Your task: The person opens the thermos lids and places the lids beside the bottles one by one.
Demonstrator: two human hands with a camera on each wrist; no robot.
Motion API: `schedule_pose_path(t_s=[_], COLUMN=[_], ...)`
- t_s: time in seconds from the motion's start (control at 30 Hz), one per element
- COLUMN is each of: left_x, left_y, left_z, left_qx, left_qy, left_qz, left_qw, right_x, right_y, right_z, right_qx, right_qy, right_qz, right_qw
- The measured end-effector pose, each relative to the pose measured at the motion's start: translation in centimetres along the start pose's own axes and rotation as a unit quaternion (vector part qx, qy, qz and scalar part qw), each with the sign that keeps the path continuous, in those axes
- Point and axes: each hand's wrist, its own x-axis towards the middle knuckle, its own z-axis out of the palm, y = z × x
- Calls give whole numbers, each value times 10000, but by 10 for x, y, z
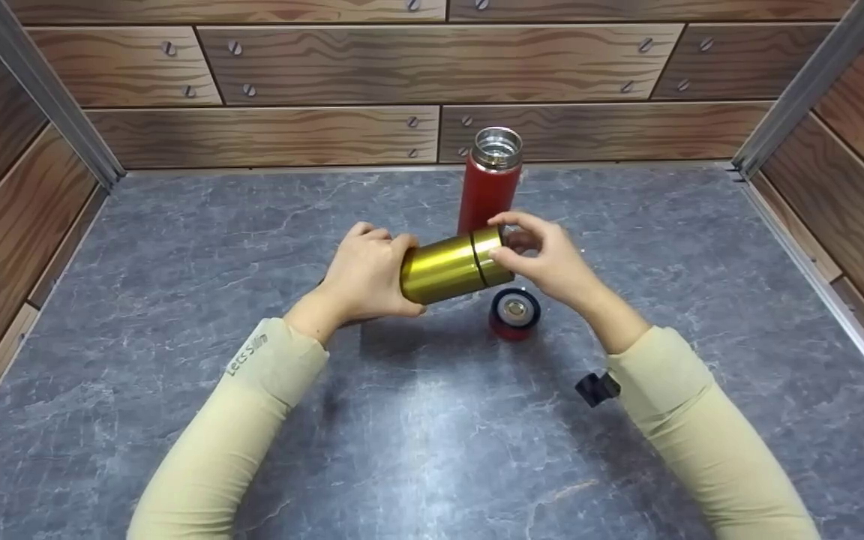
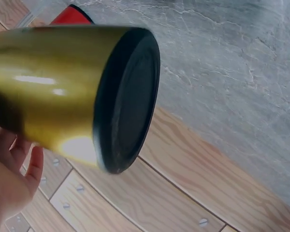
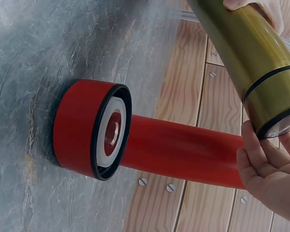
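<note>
Wood-print panels [image 1: 439, 64] with screw-head markings bound the work area at 9, 12 and 3 o'clock; metal rails [image 1: 42, 97] run along the 2 rear corners. Grey marbled surface [image 1: 117, 360] extends between the panels.

Gold flask [image 1: 439, 271]: located near the middle of the head view, held above the surface by 2 hands. Its axis is tilted. The gold cap [image 1: 488, 244] points between 2 and 3 o'clock; the black base [image 2: 135, 101] lies at the opposite end, between 8 and 9 o'clock. 1 dark line marks the joint where the cap sits on the body.

Left hand [image 1: 364, 274]: positioned at 9 o'clock on the flask, grasping the body near the base end, thumb toward 6 o'clock.

Right hand [image 1: 544, 259]: positioned at 3 o'clock on the flask, pinching the gold cap between thumb and fingertips.

Red bottle [image 1: 488, 195]: stands upright between 12 and 1 o'clock from the flask, uncapped, with its metal neck [image 1: 498, 150] exposed. In the head view, the gold flask hides its lower end.

Red cap [image 1: 514, 315]: rests on the surface between 5 and 6 o'clock from the gold cap, inner side up. A black rim surrounds a white ring.

Pale sleeves [image 1: 702, 427] cover both forearms, entering from 5 and 7 o'clock; the left cuff bears dark lettering. 1 dark block [image 1: 595, 389] shows beside the right cuff, at 9 o'clock from it
</note>
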Motion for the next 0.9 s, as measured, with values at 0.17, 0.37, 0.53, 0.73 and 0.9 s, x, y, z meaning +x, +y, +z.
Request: schedule_pose_path(t_s=[0.17,0.37,0.53,0.73,0.9], left_x=[-2,-5,-5,-4,-3], left_y=[0,1,3,3,3], left_z=[2,-1,-3,-7,-12], left_qx=[-285,8,146,148,-91], left_qy=[-217,24,63,36,-73], left_qz=[7,71,64,-42,-205], left_qw=[9994,10000,9999,9999,9997], right_x=[-5,-8,-3,0,0], right_y=[-2,-9,-14,-18,-17], right_z=[-4,-7,-3,0,-1], right_qx=[-443,-672,-1006,-1241,-846], right_qy=[-333,-651,-481,-291,-269], right_qz=[-647,-627,284,912,718], right_qw=[9964,9936,9934,9876,9935])
